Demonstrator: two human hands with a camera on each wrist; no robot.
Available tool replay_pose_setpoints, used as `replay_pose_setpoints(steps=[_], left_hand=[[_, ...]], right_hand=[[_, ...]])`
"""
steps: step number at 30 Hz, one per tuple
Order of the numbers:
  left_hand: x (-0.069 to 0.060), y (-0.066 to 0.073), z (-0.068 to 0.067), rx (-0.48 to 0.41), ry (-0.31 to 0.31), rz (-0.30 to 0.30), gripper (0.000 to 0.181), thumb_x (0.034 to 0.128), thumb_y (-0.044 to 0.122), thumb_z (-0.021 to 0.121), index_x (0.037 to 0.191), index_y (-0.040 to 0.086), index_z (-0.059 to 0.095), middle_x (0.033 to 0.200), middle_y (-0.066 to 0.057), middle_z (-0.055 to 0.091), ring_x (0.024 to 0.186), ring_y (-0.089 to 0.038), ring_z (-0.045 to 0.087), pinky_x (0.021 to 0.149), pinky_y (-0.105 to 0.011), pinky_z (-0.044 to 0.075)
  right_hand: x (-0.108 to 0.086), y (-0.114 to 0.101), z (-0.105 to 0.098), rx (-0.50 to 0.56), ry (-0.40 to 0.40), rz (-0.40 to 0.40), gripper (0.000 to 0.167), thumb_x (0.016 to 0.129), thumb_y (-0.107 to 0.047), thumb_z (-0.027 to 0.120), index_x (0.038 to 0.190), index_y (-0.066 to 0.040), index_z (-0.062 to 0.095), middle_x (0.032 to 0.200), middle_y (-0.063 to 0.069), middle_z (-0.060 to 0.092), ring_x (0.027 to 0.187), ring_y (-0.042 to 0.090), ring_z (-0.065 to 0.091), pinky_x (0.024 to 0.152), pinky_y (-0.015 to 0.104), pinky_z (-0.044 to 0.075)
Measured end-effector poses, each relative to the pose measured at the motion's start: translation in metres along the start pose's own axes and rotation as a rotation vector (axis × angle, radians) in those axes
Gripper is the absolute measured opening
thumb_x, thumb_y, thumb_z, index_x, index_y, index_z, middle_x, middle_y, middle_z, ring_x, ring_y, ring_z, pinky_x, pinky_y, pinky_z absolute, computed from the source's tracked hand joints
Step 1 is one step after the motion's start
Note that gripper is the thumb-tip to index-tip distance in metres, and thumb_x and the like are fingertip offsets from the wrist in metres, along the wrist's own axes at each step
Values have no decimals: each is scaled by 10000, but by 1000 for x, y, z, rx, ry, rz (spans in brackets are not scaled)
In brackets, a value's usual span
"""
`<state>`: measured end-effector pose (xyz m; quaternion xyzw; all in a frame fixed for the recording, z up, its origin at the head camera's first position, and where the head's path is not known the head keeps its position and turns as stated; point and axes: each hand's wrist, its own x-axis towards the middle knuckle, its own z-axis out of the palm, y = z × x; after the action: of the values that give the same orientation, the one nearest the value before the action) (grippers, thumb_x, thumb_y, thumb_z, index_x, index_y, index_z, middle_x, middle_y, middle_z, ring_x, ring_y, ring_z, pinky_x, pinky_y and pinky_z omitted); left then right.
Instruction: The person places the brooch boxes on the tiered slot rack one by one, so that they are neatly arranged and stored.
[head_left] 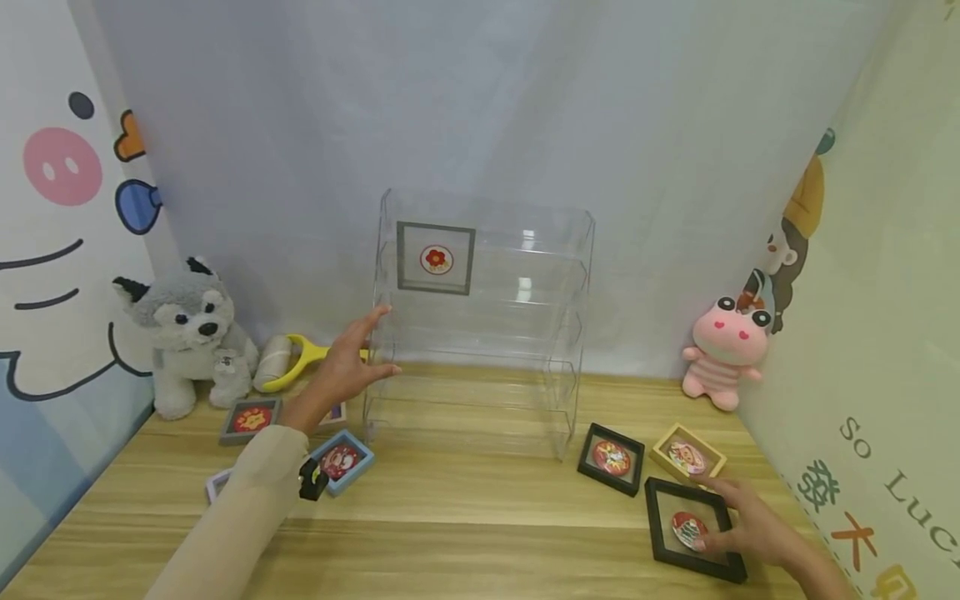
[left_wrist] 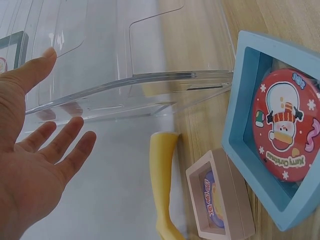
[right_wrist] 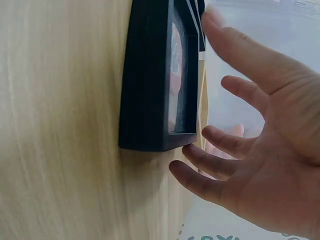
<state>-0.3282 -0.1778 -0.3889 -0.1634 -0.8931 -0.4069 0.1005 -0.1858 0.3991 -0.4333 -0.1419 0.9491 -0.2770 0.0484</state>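
A clear tiered acrylic rack (head_left: pixel 480 325) stands at the back middle, a grey frame (head_left: pixel 403 258) with a red flower badge on its upper left. Beside the rack's left edge is my left hand (head_left: pixel 351 362), thumb and fingers spread, holding nothing; in the left wrist view the hand (left_wrist: pixel 40 155) is apart from the clear panel. My right hand (head_left: pixel 750 521) hovers at the right side of a large black frame (head_left: pixel 660 550) with a tree badge, its fingers spread. Seen from the right wrist, the hand (right_wrist: pixel 265 135) has fingertips close to the frame's edge; whether they touch I cannot tell.
A smaller black frame (head_left: pixel 587 471) and a yellow frame (head_left: pixel 716 467) lie at right. Left are a blue frame (head_left: pixel 363 467), a grey frame (head_left: pixel 228 429), a pink frame (left_wrist: pixel 241 200) and a yellow-handled roller (head_left: pixel 300 364). Plush toys, a husky (head_left: pixel 176 321) and a pink one (head_left: pixel 726 342), flank the rack.
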Motion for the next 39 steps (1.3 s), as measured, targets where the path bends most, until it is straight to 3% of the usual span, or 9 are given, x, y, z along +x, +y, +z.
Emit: replay_pose_setpoints(steps=[13, 25, 32, 39], left_hand=[[2, -2, 0, 9, 12, 4, 925, 844, 152, 810, 1582, 195, 254, 1583, -243, 303, 1222, -509, 525, 917, -615, 522], [2, -2, 0, 6, 12, -5, 914, 840, 134, 810, 1574, 183, 268, 1586, -242, 300, 1221, -514, 523, 886, -605, 538], [1, -1, 1, 3, 5, -25, 917, 843, 137, 808, 1579, 195, 263, 1588, -240, 297, 1233, -509, 516, 877, -588, 547], [3, -1, 0, 15, 21, -9, 916, 829, 141, 822, 1567, 197, 283, 1567, -249, 324, 1200, -501, 541, 869, -587, 548]], right_hand=[[3, 7, 1, -42, -66, 5, 898, 639, -175, 932, 1365, 105, 483, 1285, 397, 502, 1164, 594, 477, 890, 716, 433], [3, 11, -1, -24, -145, 30, 919, 675, -162, 919, 1395, 134, 428, 1291, 446, 439, 1172, 641, 440, 894, 730, 421], [5, 12, -1, -38, -150, 58, 946, 660, -177, 930, 1407, 112, 428, 1267, 401, 460, 1150, 580, 477, 890, 702, 439], [6, 8, -1, -62, -115, 73, 1003, 630, -201, 949, 1423, 93, 411, 1215, 361, 456, 1090, 479, 519, 867, 655, 469]])
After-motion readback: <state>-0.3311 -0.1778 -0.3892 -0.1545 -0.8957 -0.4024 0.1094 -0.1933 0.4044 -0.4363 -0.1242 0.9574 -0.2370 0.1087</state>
